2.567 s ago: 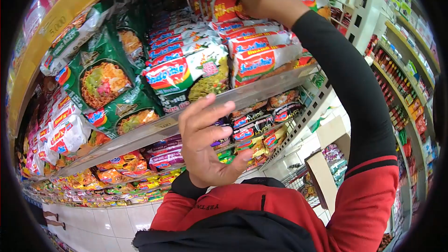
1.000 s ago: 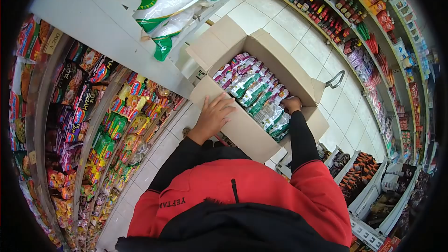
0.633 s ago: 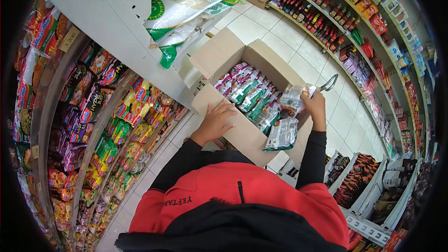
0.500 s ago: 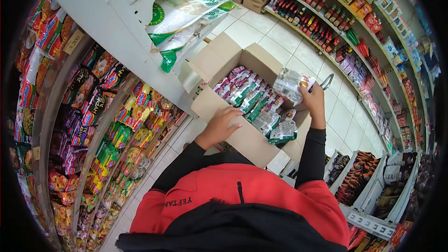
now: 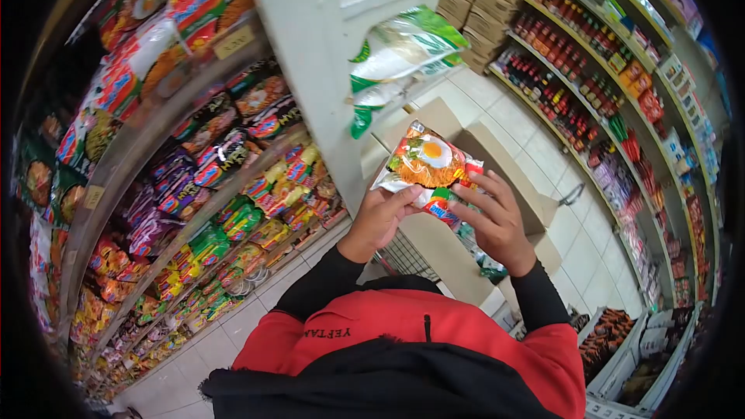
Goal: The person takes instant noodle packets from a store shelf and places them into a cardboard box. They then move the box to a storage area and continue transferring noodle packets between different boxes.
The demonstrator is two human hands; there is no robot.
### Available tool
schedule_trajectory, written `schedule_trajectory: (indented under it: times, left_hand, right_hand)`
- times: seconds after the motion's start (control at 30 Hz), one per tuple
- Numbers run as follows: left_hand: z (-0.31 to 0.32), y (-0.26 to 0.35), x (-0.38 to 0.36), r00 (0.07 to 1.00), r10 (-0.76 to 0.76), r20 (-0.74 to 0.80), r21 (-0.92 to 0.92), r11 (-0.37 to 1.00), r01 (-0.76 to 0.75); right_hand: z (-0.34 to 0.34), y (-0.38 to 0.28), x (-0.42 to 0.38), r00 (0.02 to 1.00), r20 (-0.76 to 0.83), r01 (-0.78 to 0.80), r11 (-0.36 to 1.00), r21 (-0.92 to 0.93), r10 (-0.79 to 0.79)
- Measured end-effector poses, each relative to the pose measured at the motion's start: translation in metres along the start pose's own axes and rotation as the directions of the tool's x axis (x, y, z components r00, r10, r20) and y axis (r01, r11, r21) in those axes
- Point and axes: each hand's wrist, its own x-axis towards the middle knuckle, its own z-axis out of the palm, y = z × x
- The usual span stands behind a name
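Clamping the noodle packet (image 5: 429, 157) over the cardboard box (image 5: 444, 247), the left hand (image 5: 382, 219) sets its thumb on top, apparently to keep it level, while the right hand (image 5: 498, 223) rests spread fingers at its edge, whether gripping or merely steadying I cannot tell.

Single head-worn view, facing forward and down

The bare left hand (image 5: 379, 221), now off the brown cardboard box (image 5: 446, 252), grips the glossy red-and-white plastic noodle packet (image 5: 423, 157) at seven o'clock.
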Motion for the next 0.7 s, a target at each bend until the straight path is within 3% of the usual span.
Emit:
schedule_trajectory:
  times: [0.03, 0.1, 0.13, 0.17, 0.23, 0.3, 0.37, 0.4, 0.43, 0.5, 0.57, 0.6, 0.63, 0.67, 0.7]
  left_hand:
    - [-0.005, 0.012, -0.003, 1.0, 0.019, -0.004, 0.01, 1.0, -0.019]
    - [-0.011, 0.04, -0.01, 0.941, 0.307, 0.146, 0.397, 0.853, -0.34]
    - [-0.015, 0.062, -0.016, 0.936, 0.271, 0.226, 0.6, 0.718, -0.353]
    - [-0.012, 0.08, -0.023, 0.932, 0.286, 0.224, 0.61, 0.705, -0.363]
    - [-0.005, 0.117, -0.04, 0.975, 0.099, 0.198, 0.839, 0.497, -0.221]
    - [-0.002, 0.144, -0.052, 0.954, 0.187, 0.233, 0.853, 0.431, -0.293]
    - [0.0, 0.171, -0.067, 0.869, 0.351, 0.348, 0.838, 0.298, -0.457]
    - [0.001, 0.189, -0.078, 0.859, 0.384, 0.339, 0.881, 0.191, -0.433]
    - [-0.003, 0.202, -0.088, 0.825, 0.473, 0.311, 0.886, 0.169, -0.431]
    - [-0.007, 0.228, -0.104, 0.513, 0.725, 0.459, 0.805, -0.094, -0.586]
    - [-0.014, 0.267, -0.111, 0.052, 0.787, 0.614, 0.632, -0.451, -0.63]
    - [-0.014, 0.283, -0.114, -0.067, 0.804, 0.591, 0.632, -0.513, -0.58]
    - [-0.012, 0.298, -0.117, -0.186, 0.803, 0.566, 0.635, -0.568, -0.524]
    - [-0.009, 0.312, -0.121, -0.191, 0.802, 0.567, 0.637, -0.573, -0.516]
    - [-0.006, 0.326, -0.125, -0.132, 0.769, 0.625, 0.698, -0.627, -0.347]
  right_hand:
    - [0.0, -0.003, 0.009, 1.0, -0.012, 0.017, 1.0, 0.006, -0.017]
    - [-0.008, -0.013, 0.034, 0.995, -0.099, -0.013, 0.995, 0.095, 0.023]
    - [-0.017, -0.021, 0.056, 0.996, -0.058, 0.068, 0.996, 0.065, -0.065]
    - [-0.024, -0.033, 0.078, 0.994, -0.071, 0.086, 0.994, 0.071, -0.081]
    - [-0.03, -0.064, 0.123, 0.986, 0.112, 0.107, 0.988, 0.114, -0.12]
    - [-0.02, -0.082, 0.157, 0.977, 0.122, 0.153, 0.975, 0.158, -0.173]
    - [-0.009, -0.097, 0.184, 0.968, 0.25, -0.059, 0.933, 0.355, -0.034]
    - [-0.011, -0.101, 0.2, 0.956, 0.285, -0.032, 0.947, 0.318, -0.064]
    - [-0.013, -0.106, 0.217, 0.958, 0.275, -0.008, 0.945, 0.326, -0.087]
    - [-0.016, -0.114, 0.251, 0.982, 0.072, 0.136, 0.916, 0.379, -0.176]
    - [-0.011, -0.118, 0.292, 0.935, -0.277, 0.322, 0.854, 0.408, -0.22]
    - [-0.012, -0.117, 0.313, 0.895, -0.37, 0.384, 0.853, 0.353, -0.249]
    - [-0.008, -0.12, 0.334, 0.888, -0.43, 0.353, 0.84, 0.412, -0.163]
    - [-0.002, -0.122, 0.357, 0.889, -0.452, 0.335, 0.774, 0.537, -0.07]
    - [0.008, -0.116, 0.386, 0.828, -0.543, 0.431, 0.778, 0.457, -0.14]
